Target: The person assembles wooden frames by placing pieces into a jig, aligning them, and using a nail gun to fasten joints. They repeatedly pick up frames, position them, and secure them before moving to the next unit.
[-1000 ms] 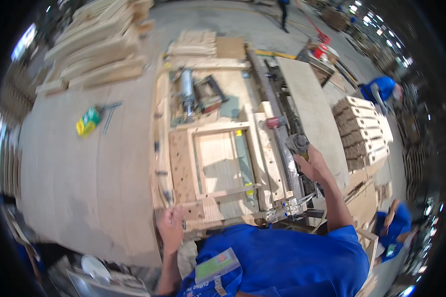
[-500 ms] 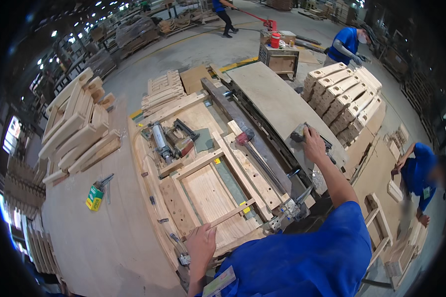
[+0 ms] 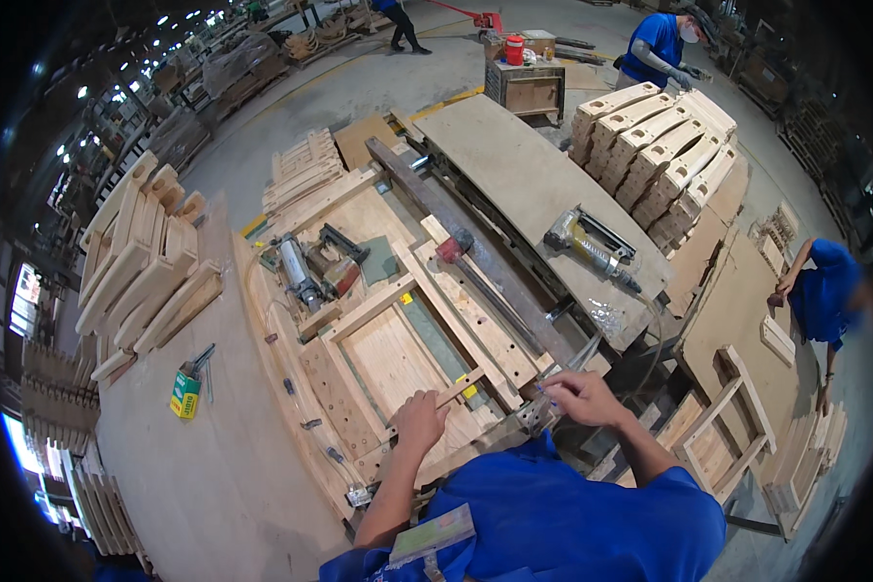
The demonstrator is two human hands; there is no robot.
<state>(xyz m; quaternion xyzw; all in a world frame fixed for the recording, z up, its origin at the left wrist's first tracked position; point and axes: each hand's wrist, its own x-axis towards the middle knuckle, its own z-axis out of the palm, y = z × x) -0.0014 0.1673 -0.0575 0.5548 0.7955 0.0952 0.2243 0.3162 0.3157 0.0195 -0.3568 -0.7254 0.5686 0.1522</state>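
My left hand [image 3: 420, 421] is closed around the near-left end of a thin wooden slat [image 3: 461, 386], which lies across a light wooden frame [image 3: 373, 308] in the work jig. My right hand [image 3: 584, 398] is over the metal clamp fitting [image 3: 533, 417] at the jig's near right corner. Its fingers are curled, and what they hold, if anything, is hidden. A nail gun [image 3: 592, 244] lies on the grey board at the right, apart from my hand. Within the jig, a red-headed mallet [image 3: 453, 246] rests along the dark beam, and two more nail guns [image 3: 301, 272] lie at the far left.
A green and yellow box [image 3: 185, 393] with metal tools stands on the left board. Curved wooden parts [image 3: 150, 257] are stacked behind it; more wooden pieces [image 3: 650, 145] stand at far right. Co-workers in blue are at the far right [image 3: 655, 48] and right [image 3: 824, 291]. An air hose [image 3: 658, 330] hangs at the right.
My right hand has let go of the nail gun on the grey board and come back to the clamp fitting. My left hand stays at the slat. The whole view has shifted.
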